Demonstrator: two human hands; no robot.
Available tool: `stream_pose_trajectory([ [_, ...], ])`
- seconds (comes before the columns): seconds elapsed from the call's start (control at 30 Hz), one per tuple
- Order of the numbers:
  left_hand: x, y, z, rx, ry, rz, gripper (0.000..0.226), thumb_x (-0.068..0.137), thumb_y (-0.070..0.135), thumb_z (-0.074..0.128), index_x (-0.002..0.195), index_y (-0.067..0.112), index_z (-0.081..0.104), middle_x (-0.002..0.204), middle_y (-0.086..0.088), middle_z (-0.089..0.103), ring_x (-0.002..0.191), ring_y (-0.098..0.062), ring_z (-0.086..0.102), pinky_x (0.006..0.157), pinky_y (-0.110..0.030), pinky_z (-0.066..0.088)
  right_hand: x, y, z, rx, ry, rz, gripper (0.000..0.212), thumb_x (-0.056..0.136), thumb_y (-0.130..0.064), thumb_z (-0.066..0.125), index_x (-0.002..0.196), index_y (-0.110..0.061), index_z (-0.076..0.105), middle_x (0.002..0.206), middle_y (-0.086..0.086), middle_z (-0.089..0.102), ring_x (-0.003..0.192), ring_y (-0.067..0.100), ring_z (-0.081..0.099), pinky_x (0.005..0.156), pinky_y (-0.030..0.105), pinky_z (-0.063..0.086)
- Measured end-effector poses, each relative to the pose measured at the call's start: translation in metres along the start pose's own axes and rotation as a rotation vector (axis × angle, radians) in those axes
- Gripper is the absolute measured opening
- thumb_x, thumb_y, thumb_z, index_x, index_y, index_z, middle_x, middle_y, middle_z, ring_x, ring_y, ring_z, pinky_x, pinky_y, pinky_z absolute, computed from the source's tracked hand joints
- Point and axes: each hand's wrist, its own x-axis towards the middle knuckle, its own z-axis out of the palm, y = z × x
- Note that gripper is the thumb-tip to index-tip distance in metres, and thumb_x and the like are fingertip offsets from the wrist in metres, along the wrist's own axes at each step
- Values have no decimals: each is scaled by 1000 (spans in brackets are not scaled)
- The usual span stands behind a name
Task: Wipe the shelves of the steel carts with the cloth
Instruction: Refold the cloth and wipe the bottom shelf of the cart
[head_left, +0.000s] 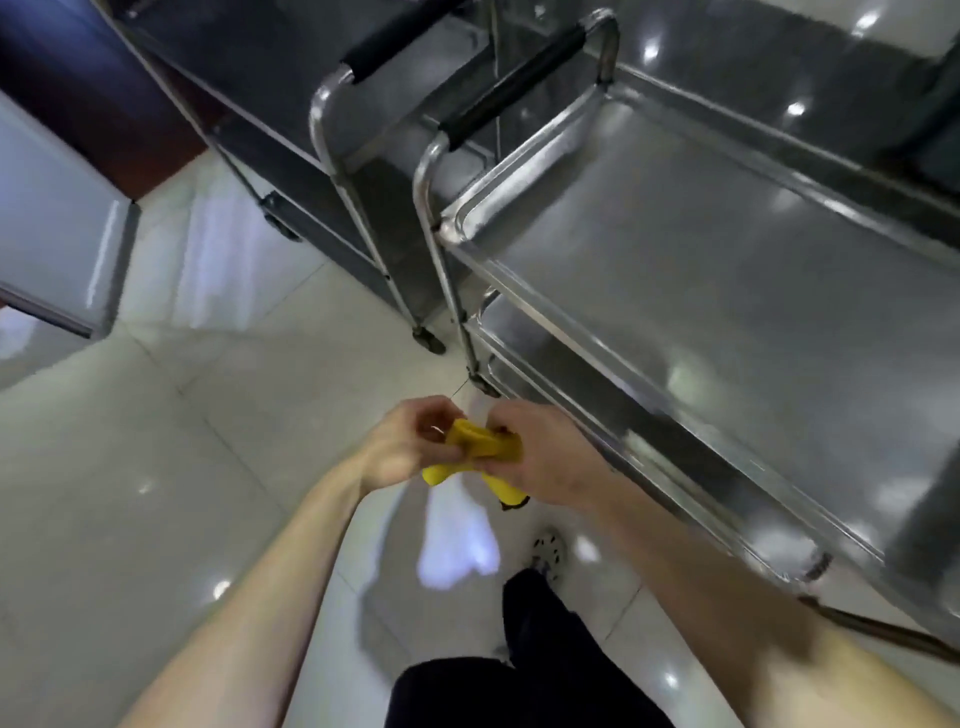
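Low in the centre of the frame, both hands meet around a yellow cloth (480, 447) held over the tiled floor (156, 467). The left hand (410, 447) pinches one bunched end and the right hand (545, 457) curls round the other, so the fabric is folded or rolled between them, clear of any shelf. It looks soft, light and limp, likely to sag wherever it is unsupported, so a flat pad under the palm should serve better than a fingertip grip on a corner. The nearer steel cart (727, 291) fills the right of the frame, its top shelf (701, 249) bare and glossy; a second cart (353, 171) stands beyond it, upper centre.
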Motion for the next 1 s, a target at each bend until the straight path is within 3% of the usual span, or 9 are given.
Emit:
stream_pose_trajectory([
  [0.1, 39, -17, -13, 40, -97, -22, 47, 75, 0, 89, 114, 22, 74, 102, 3, 81, 91, -15, 76, 80, -30, 64, 12, 12, 13, -67, 107, -54, 32, 81, -37, 90, 84, -26, 60, 84, -15, 51, 79, 4, 44, 76, 21, 39],
  [0.23, 81, -43, -14, 208, -118, 31, 54, 74, 5, 90, 117, 33, 72, 110, 14, 77, 104, -3, 71, 83, -24, 58, 21, 20, 20, -101, 229, -36, 26, 81, -27, 90, 86, -20, 66, 80, -13, 51, 75, 14, 51, 82, 30, 39],
  [0.4, 117, -76, -25, 280, -184, 92, 61, 75, 12, 96, 115, 46, 65, 116, 15, 72, 110, -5, 66, 92, -30, 55, 29, 10, 36, -129, 389, 140, 21, 88, -30, 87, 96, -20, 71, 83, -8, 62, 74, 20, 57, 75, 35, 45],
  [0.5, 139, -96, -32, 330, -192, 133, 77, 72, 11, 99, 135, 39, 64, 118, 3, 64, 106, -15, 62, 93, -32, 54, 34, 2, 49, -7, 458, 242, 29, 91, -31, 84, 90, -35, 55, 82, -11, 52, 72, 16, 46, 64, 31, 37],
  [0.6, 164, -122, -41, 395, -148, 169, 90, 69, 11, 99, 147, 34, 60, 117, -3, 53, 104, -18, 56, 91, -31, 49, 47, -3, 71, 55, 480, 384, 31, 89, -44, 79, 90, -44, 48, 84, -16, 54, 76, 12, 50, 67, 32, 43],
  [0.7, 188, -157, -49, 412, -125, 159, 72, 73, 10, 97, 138, 28, 69, 127, -8, 52, 118, -22, 55, 105, -32, 45, 59, 6, 102, 184, 549, 509, 33, 85, -48, 83, 82, -31, 56, 78, -15, 59, 75, 10, 55, 65, 23, 42],
  [0.8, 219, -194, -51, 316, -68, 79, 40, 85, 15, 90, 120, 22, 74, 132, -5, 60, 124, -22, 58, 106, -30, 42, 72, 34, 133, 290, 580, 590, 37, 86, -54, 83, 79, -28, 57, 73, -8, 60, 72, 14, 57, 64, 28, 43],
  [0.9, 259, -218, -42, 215, -52, -58, 44, 82, 43, 79, 118, 19, 71, 110, 0, 68, 103, -21, 62, 86, -34, 48, 84, 83, 166, 310, 585, 761, 40, 93, -59, 77, 88, -24, 56, 70, -5, 60, 67, 14, 56, 60, 32, 42],
  [1.0, 301, -241, -23, 185, -9, -92, 34, 90, 37, 75, 110, 14, 62, 92, -3, 65, 91, -29, 62, 71, -36, 45, 94, 136, 204, 292, 529, 914, 45, 99, -59, 68, 98, -15, 60, 77, 2, 67, 76, 25, 64, 65, 41, 47],
])
